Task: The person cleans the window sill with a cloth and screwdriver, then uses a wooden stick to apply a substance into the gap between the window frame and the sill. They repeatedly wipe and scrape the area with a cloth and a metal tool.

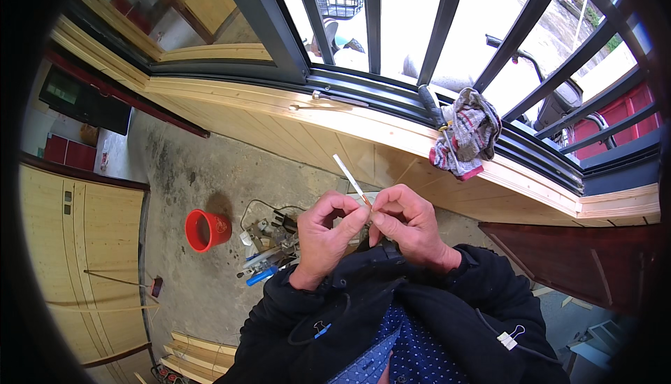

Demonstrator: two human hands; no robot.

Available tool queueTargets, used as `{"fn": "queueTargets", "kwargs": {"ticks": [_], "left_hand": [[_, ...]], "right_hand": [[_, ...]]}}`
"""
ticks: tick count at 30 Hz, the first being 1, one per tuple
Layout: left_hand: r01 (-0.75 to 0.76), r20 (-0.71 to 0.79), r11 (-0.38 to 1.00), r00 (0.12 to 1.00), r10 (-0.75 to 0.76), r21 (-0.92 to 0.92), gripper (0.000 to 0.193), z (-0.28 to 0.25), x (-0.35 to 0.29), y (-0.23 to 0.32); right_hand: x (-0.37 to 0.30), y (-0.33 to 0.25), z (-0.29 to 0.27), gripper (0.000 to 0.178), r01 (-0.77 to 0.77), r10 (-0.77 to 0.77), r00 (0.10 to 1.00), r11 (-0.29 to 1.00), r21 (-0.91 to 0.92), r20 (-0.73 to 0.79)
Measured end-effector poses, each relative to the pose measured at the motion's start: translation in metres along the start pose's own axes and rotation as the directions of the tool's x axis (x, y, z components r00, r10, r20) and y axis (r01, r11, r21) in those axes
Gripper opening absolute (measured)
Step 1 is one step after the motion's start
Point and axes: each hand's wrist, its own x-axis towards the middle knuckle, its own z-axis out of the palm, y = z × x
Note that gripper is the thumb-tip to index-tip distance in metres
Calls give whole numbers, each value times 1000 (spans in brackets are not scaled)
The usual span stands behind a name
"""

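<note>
In front of my chest, my left hand (330,233) and my right hand (407,226) come together, thumbs and forefingers pinched closed. A slim white stick (348,174) with an orange-brown lower end rises from between the fingertips, leaning up to the left. Its lowest part is hidden by the fingers, and its exact kind is unclear. Both hands appear to grip that lower end.
Ahead runs a wooden window sill (398,129) under dark bars, bearing a wrench (328,104) and patterned work gloves (475,132). A red bucket (207,230) stands on the concrete floor, left of a power tool (269,244). Wooden boards (199,359) lie lower left.
</note>
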Motion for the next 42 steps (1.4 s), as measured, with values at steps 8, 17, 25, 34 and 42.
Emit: {"fn": "queueTargets", "kwargs": {"ticks": [8, 17, 25, 34, 42], "left_hand": [[-24, -49, 1000, 999, 24, 2, 12, -2, -8, 0], [-10, -40, 977, 999, 19, 212, 13, -4, -8, 17], [-298, 641, 855, 766, -51, 424, 16, -58, 4, 79], [-268, 907, 875, 246, -343, 403, 30, -65, -29, 106], [-324, 922, 866, 206, -329, 382, 38, -62, -44, 130]], "right_hand": [[-6, -5, -5, 16, -14, 13, 1000, 1000, 26, 28], [-13, -13, -8, 20, 26, -26, 1000, 999, -46, -15], [-22, -41, -24, 26, 132, -153, 985, 967, -217, -84], [-33, -53, -18, 28, 173, -171, 985, 952, -253, 31], [-29, -79, 7, 18, 229, -155, 959, 918, -324, 237]]}}
